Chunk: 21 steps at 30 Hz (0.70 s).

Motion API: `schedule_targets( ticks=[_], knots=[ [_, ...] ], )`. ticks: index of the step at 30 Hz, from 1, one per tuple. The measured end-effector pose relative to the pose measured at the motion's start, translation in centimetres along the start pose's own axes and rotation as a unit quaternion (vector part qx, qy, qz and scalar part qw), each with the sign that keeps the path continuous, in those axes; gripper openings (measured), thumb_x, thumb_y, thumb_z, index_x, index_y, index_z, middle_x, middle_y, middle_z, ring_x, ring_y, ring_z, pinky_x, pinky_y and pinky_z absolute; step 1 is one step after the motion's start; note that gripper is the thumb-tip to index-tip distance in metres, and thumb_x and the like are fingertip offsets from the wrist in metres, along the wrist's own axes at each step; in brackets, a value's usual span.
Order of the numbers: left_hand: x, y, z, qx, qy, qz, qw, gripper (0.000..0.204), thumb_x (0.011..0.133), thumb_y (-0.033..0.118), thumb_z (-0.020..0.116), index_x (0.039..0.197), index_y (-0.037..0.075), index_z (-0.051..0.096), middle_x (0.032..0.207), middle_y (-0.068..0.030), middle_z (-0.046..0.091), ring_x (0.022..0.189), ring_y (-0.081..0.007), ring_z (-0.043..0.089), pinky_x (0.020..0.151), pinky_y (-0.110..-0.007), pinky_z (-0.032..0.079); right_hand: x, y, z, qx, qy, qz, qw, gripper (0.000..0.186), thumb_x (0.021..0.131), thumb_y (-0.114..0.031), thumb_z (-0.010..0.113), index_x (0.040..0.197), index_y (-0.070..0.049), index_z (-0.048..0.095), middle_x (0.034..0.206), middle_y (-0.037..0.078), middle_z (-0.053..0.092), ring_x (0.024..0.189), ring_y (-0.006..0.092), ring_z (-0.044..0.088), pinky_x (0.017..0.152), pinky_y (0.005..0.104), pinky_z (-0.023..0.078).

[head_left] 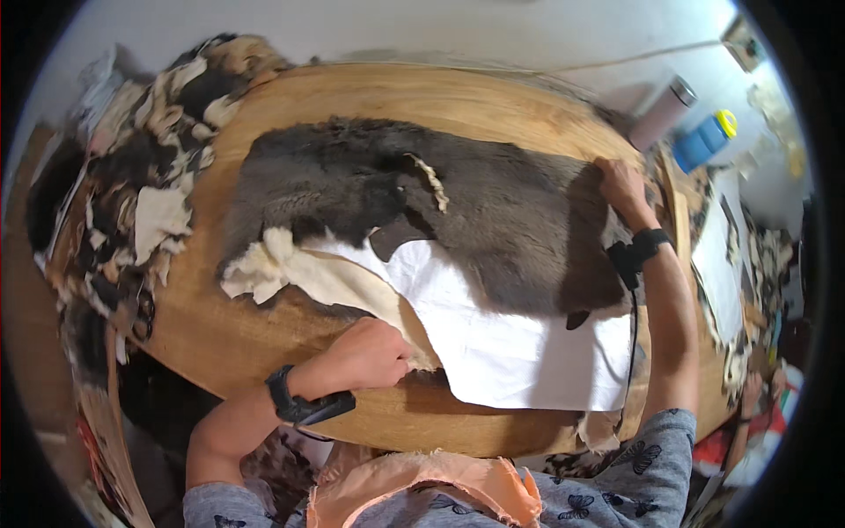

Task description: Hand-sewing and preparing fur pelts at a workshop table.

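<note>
A dark brown fur pelt [519, 216] is spread over the wooden table [422, 92]. Its near left part is folded back, baring the pale skin side [348, 282]. From under the fur comes a white sheet [519, 361], whose near right part lies uncovered. My left hand [365, 354] is closed on the near edge of the folded pelt, beside the sheet. At the pelt's far right corner, my right hand [623, 189] has its fingers curled over the edge; the fingertips are partly hidden. A thin cream strip [429, 183] lies on the fur near a gap in it.
Fur and hide scraps [163, 220] are heaped along the left. Dark-handled scissors [143, 312] lie by the left edge. A pinkish bottle [663, 114] and a blue bottle with yellow lid [704, 143] stand at the far right. Another person's hand [753, 393] shows lower right.
</note>
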State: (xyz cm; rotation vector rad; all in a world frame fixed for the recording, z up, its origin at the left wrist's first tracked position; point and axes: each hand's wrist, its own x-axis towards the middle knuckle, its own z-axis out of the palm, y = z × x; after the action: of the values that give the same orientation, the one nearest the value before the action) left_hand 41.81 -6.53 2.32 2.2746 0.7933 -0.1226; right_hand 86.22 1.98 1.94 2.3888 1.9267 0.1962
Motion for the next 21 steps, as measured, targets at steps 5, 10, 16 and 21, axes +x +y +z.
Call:
schedule_targets(
  ticks=[5, 10, 16, 21],
  knots=[
    [0.6, 1.0, -0.1, 0.039, -0.069, -0.056, 0.995, 0.021, 0.073, 0.024, 0.057, 0.068, 0.004, 0.064, 0.066, -0.0175, 0.059, 0.066, -0.0359, 0.058, 0.063, -0.045, 0.045, 1.2, 1.4, 3.1, 0.036, -0.010, -0.050, 0.998, 0.035, 0.074, -0.003, 0.048, 0.103, -0.015, 0.064, 0.090, 0.019, 0.063, 0.090, 0.0361, 0.061, 0.074, 0.0457, 0.049],
    [2.5, -1.4, -6.7, -0.074, 0.061, -0.058, 0.994, 0.017, 0.079, 0.020, 0.058, 0.080, 0.007, 0.068, 0.071, -0.0103, 0.064, 0.064, -0.0225, 0.062, 0.061, -0.036, 0.048, -0.1, 0.8, 2.2, 0.083, 0.028, -0.086, 0.992, 0.036, 0.074, 0.003, 0.044, 0.103, -0.010, 0.062, 0.097, 0.016, 0.062, 0.093, 0.0366, 0.059, 0.077, 0.0439, 0.048],
    [8.3, -9.4, -10.8, 0.057, 0.395, 0.004, 0.917, 0.017, 0.073, 0.012, 0.068, 0.089, 0.007, 0.068, 0.093, -0.0121, 0.061, 0.086, -0.0291, 0.059, 0.076, -0.035, 0.047, -6.7, -0.5, -1.6, 0.122, 0.094, -0.089, 0.984, 0.031, 0.078, 0.000, 0.045, 0.103, -0.008, 0.061, 0.101, 0.013, 0.062, 0.097, 0.0336, 0.057, 0.079, 0.0423, 0.047],
    [10.1, -12.6, -7.9, 0.072, 0.386, -0.002, 0.920, 0.018, 0.068, 0.002, 0.065, 0.085, 0.005, 0.068, 0.092, -0.0136, 0.060, 0.088, -0.0310, 0.059, 0.077, -0.035, 0.047, -18.2, 2.9, -6.5, 0.028, -0.083, 0.038, 0.995, 0.015, 0.077, -0.008, 0.052, 0.088, -0.006, 0.063, 0.086, 0.013, 0.063, 0.080, 0.0332, 0.060, 0.071, 0.0408, 0.049]
  ],
)
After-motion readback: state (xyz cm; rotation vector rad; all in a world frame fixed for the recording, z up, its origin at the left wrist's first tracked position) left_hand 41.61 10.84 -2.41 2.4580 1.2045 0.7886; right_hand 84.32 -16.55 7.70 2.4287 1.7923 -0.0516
